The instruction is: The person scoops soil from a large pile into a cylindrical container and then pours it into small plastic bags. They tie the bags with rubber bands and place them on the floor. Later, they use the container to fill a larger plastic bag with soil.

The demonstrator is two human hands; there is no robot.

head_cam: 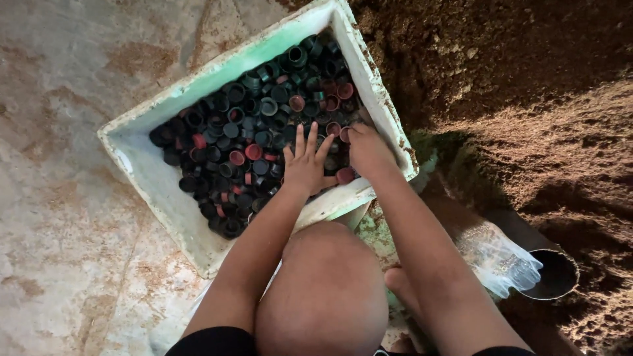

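Fingers splayed flat on bottle caps.

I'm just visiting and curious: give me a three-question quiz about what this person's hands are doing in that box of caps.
1. True or false: the left hand lies flat with fingers spread on the caps.
2. What lies right of the white box? A) soil B) water C) bricks
3. Fill in: most caps are black, and some are ____.

Key:
1. True. The right hand beside it also reaches into the caps at the box's near corner.
2. A, a heap of brown soil; a clear plastic bag lies at its foot.
3. Red.
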